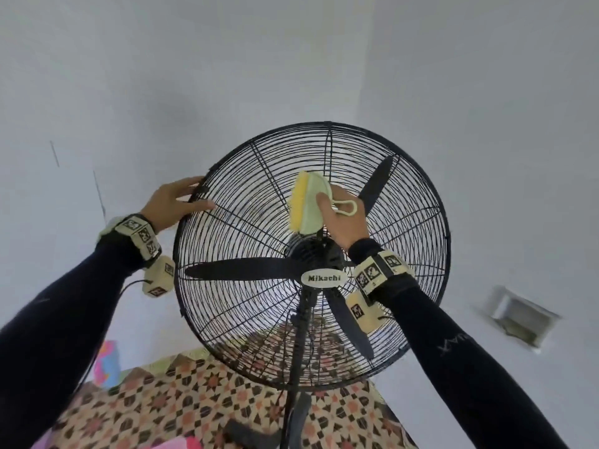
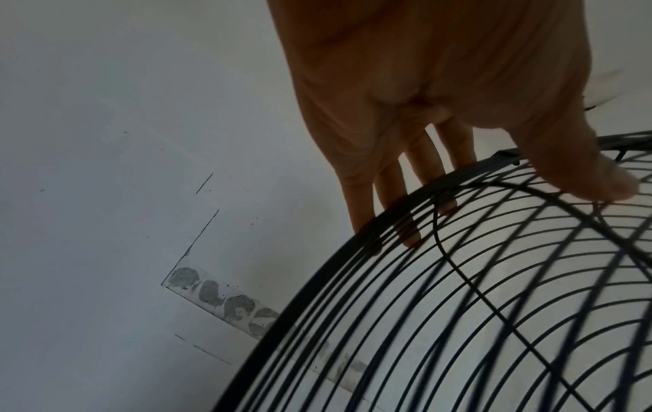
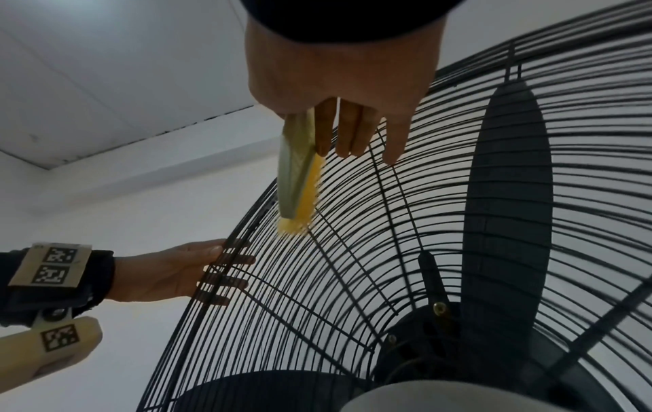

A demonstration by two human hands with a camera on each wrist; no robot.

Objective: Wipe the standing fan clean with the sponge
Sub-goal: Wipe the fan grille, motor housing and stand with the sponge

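The black standing fan [image 1: 321, 278] carries a "Mikachi" badge, and its wire cage [image 1: 246, 196] tilts toward me. My left hand [image 1: 188, 197] holds the cage's left rim [image 2: 352, 239], thumb on the front wires and fingers behind them; the left hand [image 2: 423, 97] is close up in its wrist view and the left hand [image 3: 183, 273] is low left in the right wrist view. My right hand [image 1: 337, 215] grips a sponge [image 1: 308, 202] with a pale green back, yellow underside and loop handle. The sponge [image 3: 298, 178] lies against the upper grille above the hub [image 3: 434, 331]; my right hand [image 3: 352, 83] is above it.
The fan's pole [image 1: 299, 367] runs down to a patterned surface [image 1: 181, 400]. A pink object [image 1: 107, 361] sits low on the left. White walls surround the fan, with a small box-like fitting [image 1: 518, 315] on the right. The ceiling [image 3: 106, 83] is close above.
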